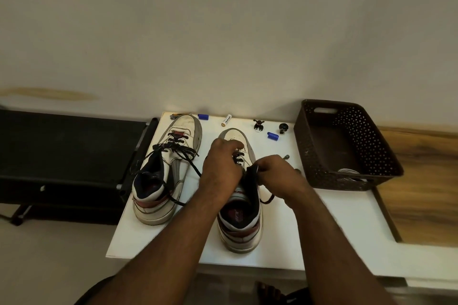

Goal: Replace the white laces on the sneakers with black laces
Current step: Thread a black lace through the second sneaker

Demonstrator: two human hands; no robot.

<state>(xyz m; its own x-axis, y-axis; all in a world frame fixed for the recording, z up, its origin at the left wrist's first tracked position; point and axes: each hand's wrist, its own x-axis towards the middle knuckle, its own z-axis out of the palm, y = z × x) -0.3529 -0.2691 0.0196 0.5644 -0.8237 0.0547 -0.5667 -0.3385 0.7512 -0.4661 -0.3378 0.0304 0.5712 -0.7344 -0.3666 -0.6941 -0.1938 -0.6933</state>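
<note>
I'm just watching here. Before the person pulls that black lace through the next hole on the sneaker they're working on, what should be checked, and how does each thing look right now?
1. Lace in hand: right hand pinches the black lace beside the right sneaker. Ok.
2. Shoe steadied: left hand rests on its eyelet area. Ok.
3. Lower eyelets already laced black: appears so. Ok.
4. Next eyelet free and visible: hidden under the hands. Cannot tell.
5. Slack free of snags: a loop lies loose on the white table. Ok.
6. Left sneaker finished: black laces in, ends loose and untied. Not ok.
</note>
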